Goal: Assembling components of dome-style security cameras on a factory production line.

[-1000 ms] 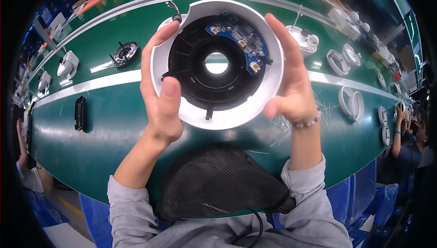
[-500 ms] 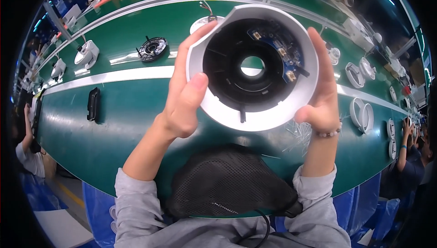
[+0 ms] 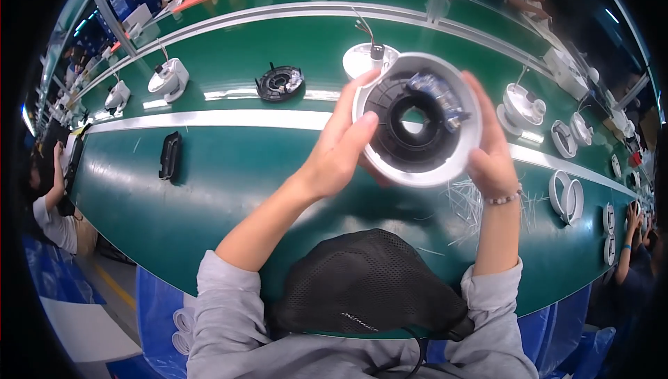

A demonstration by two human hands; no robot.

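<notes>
I hold a round white housing (image 3: pixel 426 177) above the bench, its hollow side toward me. Inside it is a black lining with a round hole in the middle, and a blue circuit board (image 3: pixel 437 95) lies along the upper right of the cavity. My left hand (image 3: pixel 341 148) wraps the left side, thumb over the rim. Against the right side is my right hand (image 3: pixel 492 153), fingers behind the wall and thumb near the lower rim. Part of the left fingers is hidden behind the housing. Behind it sits a white disc (image 3: pixel 356 62) with wires standing up.
A black bracket (image 3: pixel 170 156) and a round black part (image 3: pixel 280 83) lie to the left. Thin white strips (image 3: pixel 465 206) are scattered by my right forearm, with white rings (image 3: pixel 572 199) farther right. A black mesh item (image 3: pixel 372 278) is near my body. Co-workers sit at both sides.
The housing has moved away from me, slightly right and lower in the picture, and looks smaller and a little tilted. Both hands have kept their hold. The whole view has shifted somewhat.
</notes>
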